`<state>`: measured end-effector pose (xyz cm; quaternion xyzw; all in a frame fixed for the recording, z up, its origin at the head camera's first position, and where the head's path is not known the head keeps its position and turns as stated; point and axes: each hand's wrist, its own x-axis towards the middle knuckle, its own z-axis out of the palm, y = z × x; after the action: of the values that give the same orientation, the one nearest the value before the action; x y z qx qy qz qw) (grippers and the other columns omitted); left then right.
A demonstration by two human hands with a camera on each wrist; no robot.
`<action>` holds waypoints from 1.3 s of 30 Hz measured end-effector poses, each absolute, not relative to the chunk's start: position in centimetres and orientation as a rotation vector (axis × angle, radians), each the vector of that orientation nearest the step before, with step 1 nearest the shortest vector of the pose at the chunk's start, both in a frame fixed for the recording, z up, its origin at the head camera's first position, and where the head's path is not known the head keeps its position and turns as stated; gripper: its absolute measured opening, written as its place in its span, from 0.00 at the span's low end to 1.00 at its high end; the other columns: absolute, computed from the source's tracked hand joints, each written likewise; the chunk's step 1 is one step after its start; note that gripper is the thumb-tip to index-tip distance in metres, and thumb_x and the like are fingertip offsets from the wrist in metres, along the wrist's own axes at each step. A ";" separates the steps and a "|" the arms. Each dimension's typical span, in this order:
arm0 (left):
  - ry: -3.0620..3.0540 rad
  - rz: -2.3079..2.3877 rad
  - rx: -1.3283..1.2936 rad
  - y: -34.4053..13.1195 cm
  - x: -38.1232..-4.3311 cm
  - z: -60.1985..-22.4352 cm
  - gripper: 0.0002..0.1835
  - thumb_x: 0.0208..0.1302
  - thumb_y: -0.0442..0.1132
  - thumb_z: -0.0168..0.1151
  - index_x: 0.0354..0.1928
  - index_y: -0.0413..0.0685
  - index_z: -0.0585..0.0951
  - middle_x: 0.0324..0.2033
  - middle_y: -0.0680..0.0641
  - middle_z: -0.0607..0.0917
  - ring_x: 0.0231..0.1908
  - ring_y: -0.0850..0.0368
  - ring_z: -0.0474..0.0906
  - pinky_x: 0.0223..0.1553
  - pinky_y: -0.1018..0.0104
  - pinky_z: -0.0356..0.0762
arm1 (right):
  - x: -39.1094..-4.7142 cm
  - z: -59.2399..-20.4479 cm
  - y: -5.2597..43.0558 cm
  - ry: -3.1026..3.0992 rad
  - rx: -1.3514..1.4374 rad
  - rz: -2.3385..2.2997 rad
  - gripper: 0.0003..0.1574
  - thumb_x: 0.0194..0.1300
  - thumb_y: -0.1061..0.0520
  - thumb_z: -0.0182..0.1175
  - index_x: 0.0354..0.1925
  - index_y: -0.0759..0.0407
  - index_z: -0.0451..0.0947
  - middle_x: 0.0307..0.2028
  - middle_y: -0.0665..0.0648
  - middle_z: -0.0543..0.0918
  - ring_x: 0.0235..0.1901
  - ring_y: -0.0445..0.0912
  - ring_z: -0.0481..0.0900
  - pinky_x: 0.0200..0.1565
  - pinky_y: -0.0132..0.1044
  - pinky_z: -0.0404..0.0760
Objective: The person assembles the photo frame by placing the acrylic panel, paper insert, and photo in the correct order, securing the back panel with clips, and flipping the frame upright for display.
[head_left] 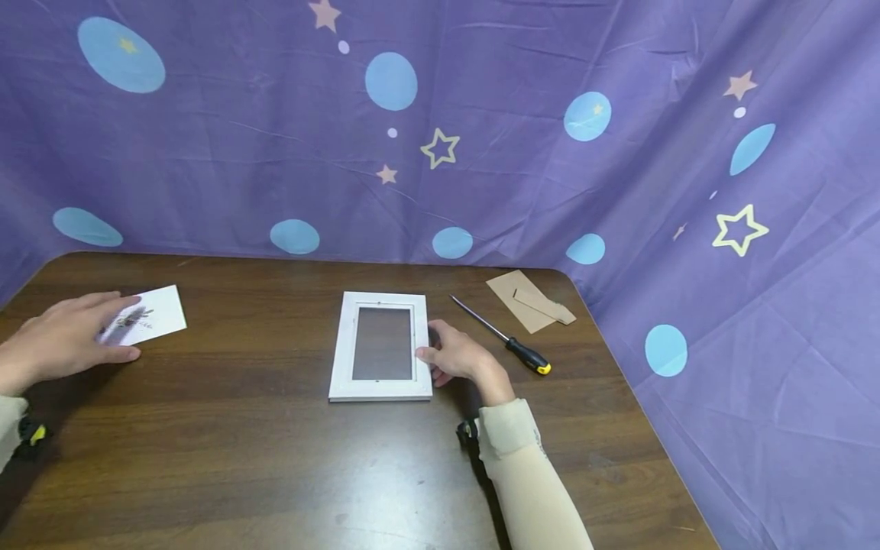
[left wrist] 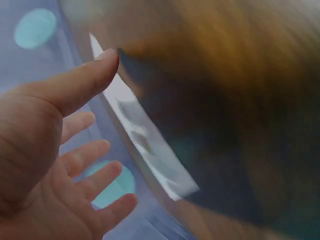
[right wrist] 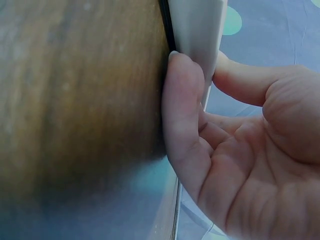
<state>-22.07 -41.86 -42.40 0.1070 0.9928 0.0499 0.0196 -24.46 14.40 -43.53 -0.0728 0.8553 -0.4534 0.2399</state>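
Observation:
On the left of the table, my left hand (head_left: pixel 72 336) hovers over a white card (head_left: pixel 167 312) with a small dark printed picture, partly covering it. The left wrist view shows its thumb and fingers spread apart, with the card (left wrist: pixel 150 135) beyond them. A white picture frame (head_left: pixel 345 351) lies flat near the middle, its window showing a dark grey surface. My right hand (head_left: pixel 464 355) grips the frame's right edge. In the right wrist view, the thumb is on one face of the frame (right wrist: pixel 197 30) and the curled fingers are at its side and underside.
A screwdriver (head_left: pixel 528 355) with a black and yellow handle lies right of the frame. Behind it is a brown backing board (head_left: pixel 505 286) with a stand leg (head_left: pixel 543 305). A purple curtain (head_left: pixel 481 191) hangs along the back and right edges of the wooden table (head_left: pixel 241 443).

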 end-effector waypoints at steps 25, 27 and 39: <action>3.206 0.149 0.379 -43.3 -20.4 -45.2 0.31 0.72 0.53 0.70 0.60 0.31 0.79 0.53 0.17 0.76 0.50 0.14 0.73 0.48 0.22 0.72 | -24.4 -43.4 14.5 2.351 -0.214 -1.247 0.40 0.79 0.58 0.61 0.80 0.63 0.57 0.37 0.65 0.82 0.28 0.52 0.85 0.31 0.44 0.92; 3.225 0.146 0.411 -43.2 -20.3 -45.2 0.29 0.71 0.51 0.72 0.58 0.31 0.80 0.52 0.18 0.78 0.49 0.15 0.75 0.47 0.23 0.73 | -24.4 -43.4 14.5 2.356 -0.220 -1.235 0.40 0.80 0.58 0.60 0.80 0.63 0.57 0.37 0.64 0.82 0.28 0.52 0.86 0.31 0.44 0.92; 3.313 -0.011 0.554 -41.2 -19.8 -45.0 0.23 0.57 0.36 0.79 0.51 0.31 0.85 0.39 0.28 0.83 0.37 0.25 0.83 0.37 0.28 0.79 | -24.6 -43.6 14.5 2.363 -0.219 -1.226 0.40 0.80 0.57 0.60 0.81 0.62 0.57 0.36 0.64 0.83 0.29 0.52 0.86 0.31 0.44 0.92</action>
<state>-19.78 -41.24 -45.00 0.1641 0.9805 -0.0033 -0.1086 -24.57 14.53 -43.59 -0.0796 0.8604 -0.4462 0.2330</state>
